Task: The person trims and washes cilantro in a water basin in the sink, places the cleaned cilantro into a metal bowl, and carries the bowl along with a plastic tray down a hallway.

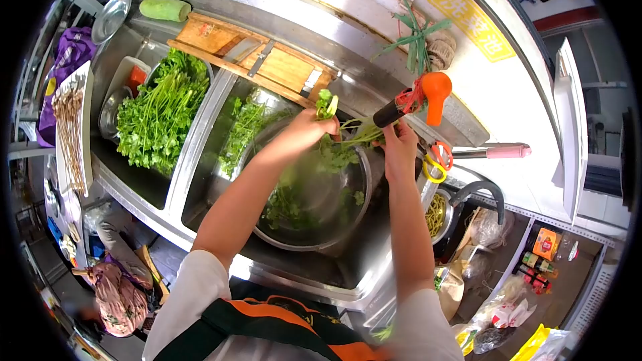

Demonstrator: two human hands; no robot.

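My left hand [309, 128] is closed around leafy green herbs that look like cilantro, with a short pale-green tuft [326, 103] poking out above the fingers. Fingers bent, my right hand [400, 144] pinches the stem ends of the cilantro [364, 132] just under the dark tap nozzle [386, 115]. The stems stretch between both hands, and leaves hang over a round metal basin [366, 180]. Water and several loose sprigs [287, 204] are in this basin, partly blurred. More sprigs [244, 130] lie in the sink beyond my left forearm.
A large heap of cilantro [167, 110] fills the left sink. A wooden board [267, 60] spans the back edge. The orange tap handle [437, 93] rises near my right hand, with scissors [436, 164] beside it. A bowl of cut stems [436, 215] stands at right.
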